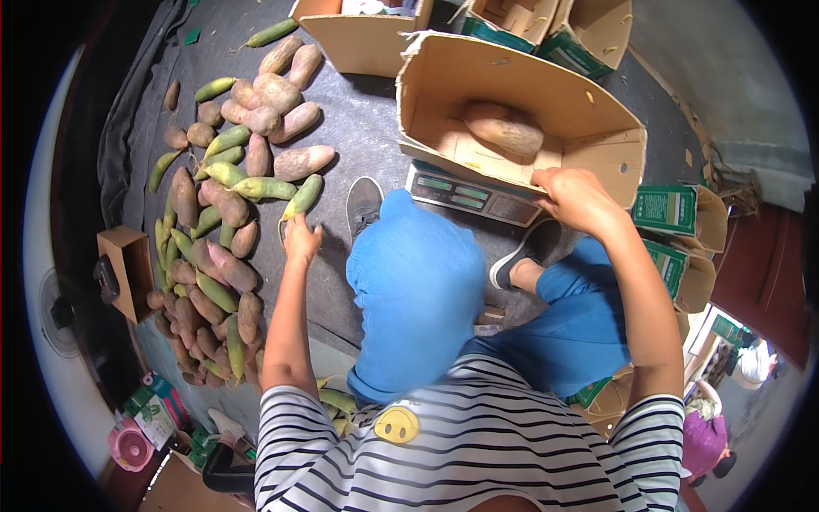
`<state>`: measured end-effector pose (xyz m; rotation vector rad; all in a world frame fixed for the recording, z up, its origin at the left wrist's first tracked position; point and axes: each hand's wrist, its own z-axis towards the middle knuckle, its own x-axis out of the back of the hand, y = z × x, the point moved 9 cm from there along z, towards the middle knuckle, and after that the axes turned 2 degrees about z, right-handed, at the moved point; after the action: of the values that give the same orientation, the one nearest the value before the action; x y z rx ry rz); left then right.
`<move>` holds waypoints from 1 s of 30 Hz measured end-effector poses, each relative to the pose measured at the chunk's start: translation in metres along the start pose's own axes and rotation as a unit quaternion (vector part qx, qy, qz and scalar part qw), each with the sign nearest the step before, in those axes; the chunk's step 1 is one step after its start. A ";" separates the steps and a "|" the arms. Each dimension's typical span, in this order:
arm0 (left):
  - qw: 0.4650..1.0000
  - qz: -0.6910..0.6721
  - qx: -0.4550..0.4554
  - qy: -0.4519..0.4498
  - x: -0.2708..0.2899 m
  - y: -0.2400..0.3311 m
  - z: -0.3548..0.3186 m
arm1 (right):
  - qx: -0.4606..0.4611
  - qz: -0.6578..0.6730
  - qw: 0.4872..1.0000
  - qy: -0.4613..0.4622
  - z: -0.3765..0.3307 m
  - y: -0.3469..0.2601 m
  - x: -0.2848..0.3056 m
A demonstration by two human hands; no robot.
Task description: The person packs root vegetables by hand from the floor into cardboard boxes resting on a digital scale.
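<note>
My left hand reaches to the lower tip of a green radish at the right edge of a large pile, its thumb apart from the fingers. Pinkish-brown roots that look like sweet potatoes lie in the same pile with more green radishes. My right hand is closed on the near rim of an open cardboard box. Inside that box lies one large pinkish-brown root. The box rests on a digital scale, whose platform it covers.
Another cardboard box stands beyond the scale, with green-sided boxes to its right. More green boxes are stacked at the right. A small brown box sits left of the pile. Another person in purple is at the lower right.
</note>
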<state>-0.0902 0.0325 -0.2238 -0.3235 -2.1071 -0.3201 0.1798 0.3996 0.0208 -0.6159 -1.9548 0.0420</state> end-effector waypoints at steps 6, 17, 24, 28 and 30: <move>0.998 -0.004 -0.014 0.059 0.016 0.004 0.059 | -0.016 0.006 1.000 -0.025 0.004 0.000 0.000; 0.996 -0.001 0.088 -0.007 -0.041 -0.028 0.038 | -0.028 0.006 0.999 -0.027 0.009 -0.003 0.000; 0.847 -0.510 0.111 -0.100 -0.091 -0.018 0.003 | -0.002 0.005 1.000 -0.012 0.005 -0.002 0.001; 0.820 -0.572 -0.001 -0.013 0.015 0.042 -0.041 | -0.001 0.004 1.000 -0.001 0.003 0.006 -0.004; 0.840 -0.507 -0.159 0.112 0.109 0.089 -0.066 | 0.016 0.002 1.000 0.009 0.002 0.004 -0.004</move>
<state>-0.0636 0.1035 -0.0876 0.6693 -1.8060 -1.2647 0.1808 0.4020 0.0150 -0.5974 -1.9322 0.0715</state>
